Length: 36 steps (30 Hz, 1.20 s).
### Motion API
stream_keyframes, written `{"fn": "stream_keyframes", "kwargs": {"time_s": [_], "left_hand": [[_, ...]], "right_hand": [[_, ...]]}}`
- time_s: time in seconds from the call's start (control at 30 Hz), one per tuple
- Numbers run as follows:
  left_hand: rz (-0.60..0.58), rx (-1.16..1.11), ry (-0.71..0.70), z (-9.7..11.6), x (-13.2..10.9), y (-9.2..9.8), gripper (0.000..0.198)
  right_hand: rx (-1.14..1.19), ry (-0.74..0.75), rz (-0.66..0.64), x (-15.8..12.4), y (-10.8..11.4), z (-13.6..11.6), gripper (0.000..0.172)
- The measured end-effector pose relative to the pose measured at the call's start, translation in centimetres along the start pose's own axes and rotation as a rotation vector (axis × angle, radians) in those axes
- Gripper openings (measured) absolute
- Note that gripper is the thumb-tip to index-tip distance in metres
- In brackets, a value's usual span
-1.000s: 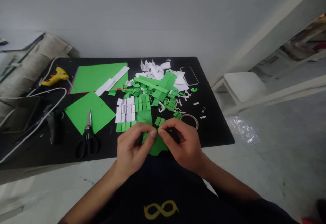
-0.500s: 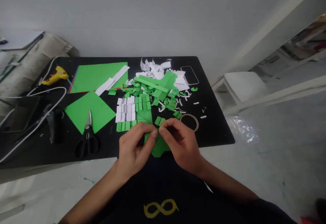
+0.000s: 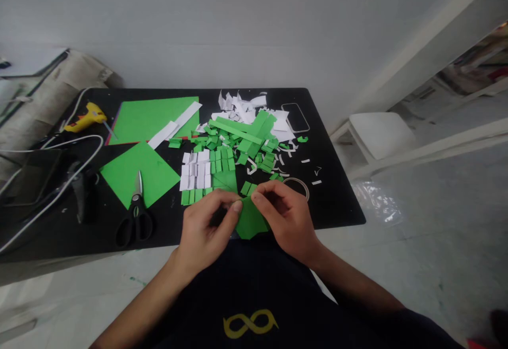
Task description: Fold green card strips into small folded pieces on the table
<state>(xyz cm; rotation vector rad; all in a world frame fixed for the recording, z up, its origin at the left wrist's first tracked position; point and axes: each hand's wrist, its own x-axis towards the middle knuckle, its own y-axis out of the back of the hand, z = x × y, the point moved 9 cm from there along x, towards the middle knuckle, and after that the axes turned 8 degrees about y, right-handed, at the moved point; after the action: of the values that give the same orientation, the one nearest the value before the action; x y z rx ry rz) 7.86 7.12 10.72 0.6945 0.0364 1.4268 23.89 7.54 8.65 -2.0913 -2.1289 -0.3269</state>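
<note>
A small piece of green paper (image 3: 251,221) hangs at the table's front edge, its upper edge pinched between both hands. My left hand (image 3: 212,217) is closed, thumb and forefinger on the left end of that edge. My right hand (image 3: 283,212) grips the right end the same way. Just beyond lies a green sheet (image 3: 225,181) covered in part by rows of folded white tabs (image 3: 195,172) and folded green tabs (image 3: 223,158). A loose folded green piece (image 3: 248,187) rests behind my fingers.
Green strips (image 3: 254,132) and white scraps (image 3: 238,107) are heaped at the back. On the left are scissors (image 3: 137,211) on a green square (image 3: 135,172), a yellow glue gun (image 3: 89,119) and a white cable (image 3: 85,166). A tape ring (image 3: 305,187) lies right.
My hands have drawn slightly apart, the left moving a little left, so more of the green paper's upper part shows between them. Both hands still pinch it.
</note>
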Motion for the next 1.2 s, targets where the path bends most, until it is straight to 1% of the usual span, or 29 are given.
{"fn": "stream_keyframes", "kwargs": {"time_s": [0.1,0.2,0.27,0.33,0.4,0.53,0.6,0.67,0.77,0.83,0.93,1.03,1.2], "left_hand": [[-0.001,0.003,0.002,-0.1,0.1,0.3,0.009],[-0.029,0.022,-0.002,-0.1,0.2,0.4,0.009],[-0.057,0.022,-0.011,0.0,0.3,0.4,0.009],[-0.068,0.007,-0.014,0.1,0.4,0.3,0.009],[-0.055,-0.024,0.014,-0.1,0.4,0.3,0.010],[-0.024,-0.145,0.138,-1.4,0.3,0.1,0.015],[-0.021,-0.188,0.177,-1.9,0.1,-0.1,0.014],[-0.011,-0.203,0.198,-2.3,0.0,-0.2,0.015],[-0.002,-0.182,0.197,-2.5,-0.1,0.0,0.023],[-0.004,-0.153,0.171,-2.3,-0.2,0.1,0.023],[0.006,-0.118,0.127,-1.9,-0.2,0.3,0.018],[0.026,-0.110,0.116,-1.8,-0.2,0.4,0.017],[0.036,-0.234,0.165,-2.6,-0.7,0.3,0.039]], "right_hand": [[0.020,-0.013,-0.008,0.0,-0.1,0.2,0.016],[0.026,-0.010,-0.055,0.1,-0.2,0.2,0.018],[0.015,-0.008,-0.098,0.2,-0.4,0.3,0.013],[0.009,-0.017,-0.111,0.2,-0.5,0.4,0.009],[0.031,-0.021,-0.079,0.3,-0.3,0.5,0.008],[0.078,-0.031,0.004,0.2,0.1,0.7,0.012],[0.064,-0.028,0.007,0.1,0.2,0.8,0.011],[0.034,0.005,-0.011,0.1,0.2,0.7,0.005],[0.010,0.049,-0.051,0.1,0.1,0.6,0.012],[0.021,0.044,-0.055,0.1,0.1,0.7,0.010],[0.044,0.034,-0.010,0.0,0.3,0.9,0.007],[0.025,0.060,0.019,-0.1,0.4,0.8,0.008],[-0.008,0.111,0.004,0.0,0.5,0.2,0.011]]}}
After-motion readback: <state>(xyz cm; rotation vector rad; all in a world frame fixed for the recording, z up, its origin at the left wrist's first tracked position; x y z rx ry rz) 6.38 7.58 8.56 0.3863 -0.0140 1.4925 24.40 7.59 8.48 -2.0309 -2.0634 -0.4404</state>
